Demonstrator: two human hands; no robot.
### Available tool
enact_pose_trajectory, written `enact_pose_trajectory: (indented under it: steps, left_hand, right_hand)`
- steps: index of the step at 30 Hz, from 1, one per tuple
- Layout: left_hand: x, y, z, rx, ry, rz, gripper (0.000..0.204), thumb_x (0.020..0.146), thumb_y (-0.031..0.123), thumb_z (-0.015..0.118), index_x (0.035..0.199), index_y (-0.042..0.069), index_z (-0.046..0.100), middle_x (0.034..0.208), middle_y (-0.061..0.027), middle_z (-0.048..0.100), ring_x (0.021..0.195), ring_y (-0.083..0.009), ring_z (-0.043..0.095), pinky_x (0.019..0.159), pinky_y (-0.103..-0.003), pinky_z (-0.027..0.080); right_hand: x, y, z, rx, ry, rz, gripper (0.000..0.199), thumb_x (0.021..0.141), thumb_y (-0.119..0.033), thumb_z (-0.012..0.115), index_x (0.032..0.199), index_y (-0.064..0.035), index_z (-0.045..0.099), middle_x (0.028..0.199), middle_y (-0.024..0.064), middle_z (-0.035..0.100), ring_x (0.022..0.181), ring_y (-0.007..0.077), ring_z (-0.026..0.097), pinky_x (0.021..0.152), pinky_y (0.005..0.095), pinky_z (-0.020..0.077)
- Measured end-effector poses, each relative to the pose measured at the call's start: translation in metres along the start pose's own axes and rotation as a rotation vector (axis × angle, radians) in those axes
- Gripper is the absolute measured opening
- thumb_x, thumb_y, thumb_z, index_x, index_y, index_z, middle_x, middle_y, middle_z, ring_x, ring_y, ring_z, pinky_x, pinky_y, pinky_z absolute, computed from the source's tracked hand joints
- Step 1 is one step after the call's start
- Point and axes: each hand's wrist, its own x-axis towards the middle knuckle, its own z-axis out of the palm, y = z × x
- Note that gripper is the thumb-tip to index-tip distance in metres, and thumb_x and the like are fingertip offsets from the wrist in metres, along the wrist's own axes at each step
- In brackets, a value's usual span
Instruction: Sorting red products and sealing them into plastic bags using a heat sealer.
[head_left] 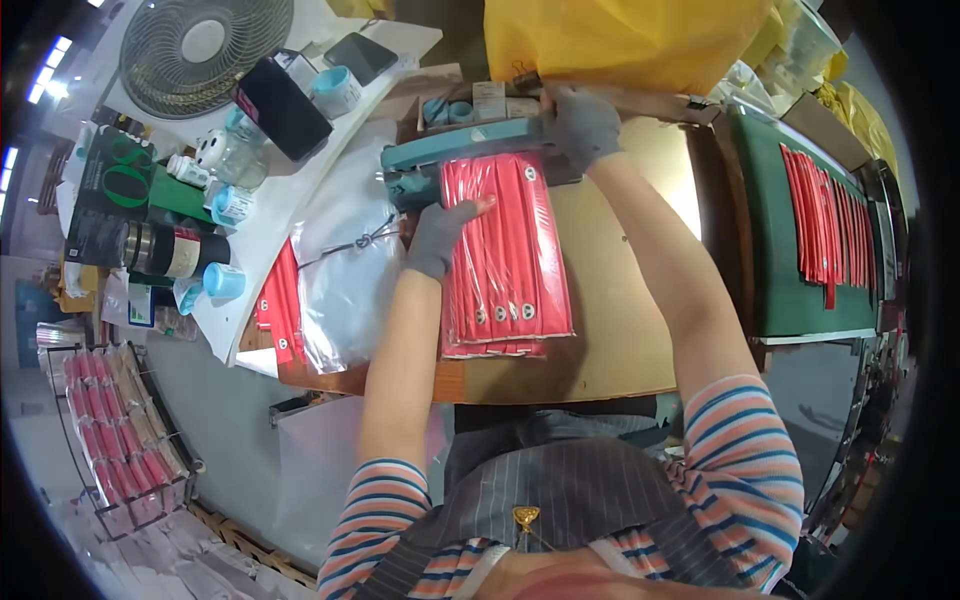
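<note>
A clear plastic bag of long red packets [505,250] lies on the worktable, its far end at the jaw of a teal hand-operated bag sealer [462,143]. My left hand [438,238], in a grey fingerless glove, grips the bag's left side with the thumb on top. At the sealer's right end, my right hand [583,125], gloved the same way, is closed over the end of the sealer arm; its fingertips are partly hidden. More red packets show under the bag's near edge. Left of the bag lie clear plastic bags [345,270], with a dark cord across them.
A white side table [300,190] at left bears a fan [205,45], a propped phone [283,108], jars and a dark flask [175,248]. Red strips [825,215] lie on a green board [770,260] at right. A yellow bag [620,45] hangs beyond the sealer.
</note>
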Motion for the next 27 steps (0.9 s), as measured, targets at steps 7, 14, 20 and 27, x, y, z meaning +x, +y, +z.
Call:
enact_pose_trajectory:
  steps: [7, 14, 20, 27]
  left_hand:
    - [-0.072, -0.023, 0.021, 0.573, 0.555, 0.447, 0.066, 0.076, 0.031, 0.073, 0.122, -0.009, 0.048, 0.113, -0.0185, 0.056, 0.101, -0.0219, 0.056, 0.086, -0.032, 0.045]
    - [-0.068, -0.056, -0.002, 0.27, 0.562, 0.293, 0.076, 0.083, 0.046, 0.062, 0.128, -0.012, 0.041, 0.129, -0.0263, 0.047, 0.121, -0.0305, 0.045, 0.101, -0.036, 0.035]
    - [-0.067, -0.057, -0.011, 0.317, 0.487, 0.134, 0.086, 0.08, 0.057, 0.058, 0.128, -0.013, 0.041, 0.129, -0.0251, 0.048, 0.123, -0.0302, 0.044, 0.102, -0.034, 0.034]
    - [-0.164, -0.039, 0.001, -0.202, 0.19, 0.184, 0.076, 0.075, 0.048, 0.069, 0.123, -0.007, 0.05, 0.117, -0.0202, 0.057, 0.11, -0.0263, 0.053, 0.095, -0.031, 0.041]
  right_hand:
    - [0.0, 0.001, 0.006, 0.057, 0.102, 0.009, 0.021, 0.08, -0.027, 0.052, 0.082, -0.0121, 0.066, 0.085, 0.0144, 0.065, 0.078, 0.032, 0.063, 0.069, 0.0423, 0.0502]
    - [-0.009, 0.002, 0.007, 0.088, 0.15, 0.059, 0.03, 0.083, -0.036, 0.053, 0.09, -0.0094, 0.063, 0.087, 0.0153, 0.065, 0.081, 0.0339, 0.063, 0.074, 0.0437, 0.0488]
    - [-0.12, -0.008, 0.039, 0.646, -0.114, 0.258, 0.122, 0.055, -0.063, 0.076, 0.136, 0.0096, 0.022, 0.135, 0.0284, 0.037, 0.124, 0.0388, 0.041, 0.101, 0.041, 0.0354]
    - [-0.254, -0.05, -0.017, 1.788, -0.697, 0.255, 0.071, 0.07, -0.027, 0.074, 0.128, -0.0028, 0.042, 0.122, 0.0154, 0.053, 0.108, 0.0281, 0.056, 0.091, 0.0397, 0.0472]
